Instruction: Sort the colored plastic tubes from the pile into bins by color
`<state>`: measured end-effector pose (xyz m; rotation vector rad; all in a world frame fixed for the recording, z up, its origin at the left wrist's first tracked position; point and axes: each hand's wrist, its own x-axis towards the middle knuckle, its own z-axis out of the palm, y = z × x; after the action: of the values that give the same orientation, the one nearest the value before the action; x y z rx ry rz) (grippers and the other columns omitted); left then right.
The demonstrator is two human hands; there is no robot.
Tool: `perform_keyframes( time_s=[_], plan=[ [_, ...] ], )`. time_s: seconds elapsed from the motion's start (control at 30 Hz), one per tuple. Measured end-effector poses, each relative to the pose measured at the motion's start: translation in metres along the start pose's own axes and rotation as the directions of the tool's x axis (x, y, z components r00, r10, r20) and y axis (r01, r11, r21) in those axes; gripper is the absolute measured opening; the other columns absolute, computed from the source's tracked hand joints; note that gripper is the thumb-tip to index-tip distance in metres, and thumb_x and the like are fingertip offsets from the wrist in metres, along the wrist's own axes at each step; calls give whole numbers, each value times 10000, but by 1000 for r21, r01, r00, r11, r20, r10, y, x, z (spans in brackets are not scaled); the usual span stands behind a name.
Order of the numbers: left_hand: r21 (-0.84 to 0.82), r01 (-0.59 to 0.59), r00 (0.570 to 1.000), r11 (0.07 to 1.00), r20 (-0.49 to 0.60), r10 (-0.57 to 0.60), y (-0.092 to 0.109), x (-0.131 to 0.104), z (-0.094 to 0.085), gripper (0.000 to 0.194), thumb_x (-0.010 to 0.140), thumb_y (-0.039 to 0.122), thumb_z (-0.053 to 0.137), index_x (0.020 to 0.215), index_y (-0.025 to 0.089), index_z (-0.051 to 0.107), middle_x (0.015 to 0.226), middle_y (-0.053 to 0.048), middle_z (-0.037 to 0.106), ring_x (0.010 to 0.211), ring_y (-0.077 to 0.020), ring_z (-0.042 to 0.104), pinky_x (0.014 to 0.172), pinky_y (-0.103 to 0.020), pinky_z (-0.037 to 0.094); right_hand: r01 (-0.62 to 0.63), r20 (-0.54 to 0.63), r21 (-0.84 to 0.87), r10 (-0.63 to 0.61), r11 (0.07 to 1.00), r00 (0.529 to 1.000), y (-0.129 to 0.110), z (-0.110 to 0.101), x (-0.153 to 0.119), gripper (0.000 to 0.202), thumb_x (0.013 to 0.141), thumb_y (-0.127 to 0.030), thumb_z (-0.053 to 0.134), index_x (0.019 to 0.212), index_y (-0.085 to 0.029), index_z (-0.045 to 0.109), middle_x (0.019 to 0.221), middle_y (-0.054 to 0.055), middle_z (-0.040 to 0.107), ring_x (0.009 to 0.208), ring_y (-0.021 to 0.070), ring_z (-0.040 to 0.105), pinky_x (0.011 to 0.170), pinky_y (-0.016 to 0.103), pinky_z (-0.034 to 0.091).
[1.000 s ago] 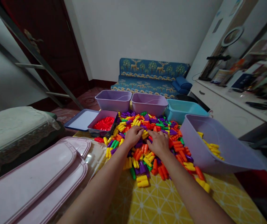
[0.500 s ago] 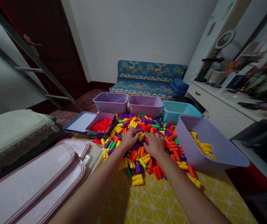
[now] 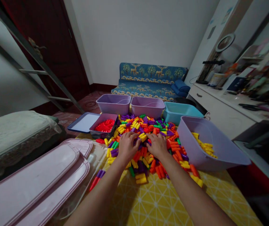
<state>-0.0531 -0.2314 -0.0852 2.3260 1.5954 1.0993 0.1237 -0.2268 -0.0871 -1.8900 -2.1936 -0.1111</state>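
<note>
In the head view, a loose heap of glossy plastic pieces, mostly short rounded tubes in yellow, orange, purple, red and green, covers the middle of the table, on a yellow tablecloth patterned with white crossing lines. Behind the heap stand two smooth lilac tubs with rounded corners and a turquoise tub. At the right, a larger lilac bin holds some yellow tubes. Left of the heap, a squarish box holds shiny red pieces beside a flat, dark-rimmed lid. Long pink lids overlap at the near left.

Both forearms reach forward, converging over the heap. The left hand is palm down, fingers bent, its thumb angled inward; the right hand is also palm down, fingers lightly curved and pointing inward. A yellow cluster lies between them at their fingertips, in the middle of the heap. Neither hand is clenched; whether either grasps a piece cannot be told.
</note>
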Motion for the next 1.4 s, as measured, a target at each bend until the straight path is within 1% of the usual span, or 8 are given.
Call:
perform_keyframes(
  time_s=[0.2,0.37,0.5,0.8,1.0,1.2,1.3,1.4],
  plan=[
    [191,40,982,981,172,-73,-6,-19,0,655,793,499,747,1374,257,565,1360,-118,470,1232,-328,440,1055,-458,351,16,24,-8,-15,1000,1000,3,2,2,534,862,-423,585,1362,-244,540,1307,69,598,1142,333,485,956,481,343],
    [208,105,972,972,183,-145,-11,8,15,551,855,446,693,1373,305,568,1362,-91,473,1302,-325,369,1112,-472,282,46,187,67,-58,997,981,18,-14,14,562,801,-424,652,1332,-254,586,1264,76,632,1162,320,534,1000,471,357],
    [164,151,965,975,189,-182,-10,27,29,694,837,427,711,1469,294,459,1413,-111,419,1359,-339,300,1134,-475,260,7,30,131,-11,991,999,31,-25,29,354,841,-366,608,1164,-254,698,1130,45,691,1102,259,590,1016,403,381],
    [147,94,947,985,293,-134,-13,55,34,849,657,574,824,1418,357,518,1379,-146,423,1317,-456,286,1007,-590,364,-186,90,164,173,969,981,27,4,57,637,829,-421,624,1407,-192,486,1330,165,536,1171,361,551,968,505,431],
    [-197,49,977,979,212,-6,-32,54,43,862,659,282,853,1442,226,497,1267,-129,546,1198,-327,484,1048,-454,401,-240,178,657,163,715,971,13,8,61,715,716,-276,672,1387,-134,472,1313,157,566,1208,296,549,1027,437,426],
    [-664,31,946,747,262,194,-45,55,17,741,751,280,796,1422,166,504,1395,-117,488,1274,-260,482,1090,-342,378,-67,106,902,-66,427,992,19,-2,49,601,716,-389,665,1271,-181,565,1340,90,570,1246,246,532,1059,395,414],
    [-463,-53,850,885,444,283,-51,49,-16,692,731,243,805,1378,216,564,1281,-92,582,1162,-260,563,1036,-335,420,12,107,824,-176,566,979,36,-14,31,541,772,-444,640,1238,-172,604,1299,97,601,1222,252,548,1064,412,402],
    [-57,-187,873,981,447,193,-58,39,-47,732,678,377,863,1352,288,591,1323,-96,538,1224,-320,496,1054,-398,386,48,73,554,-106,831,992,58,-22,7,509,795,-464,642,1218,-182,640,1278,108,612,1206,279,550,1063,446,390]
  ],
)
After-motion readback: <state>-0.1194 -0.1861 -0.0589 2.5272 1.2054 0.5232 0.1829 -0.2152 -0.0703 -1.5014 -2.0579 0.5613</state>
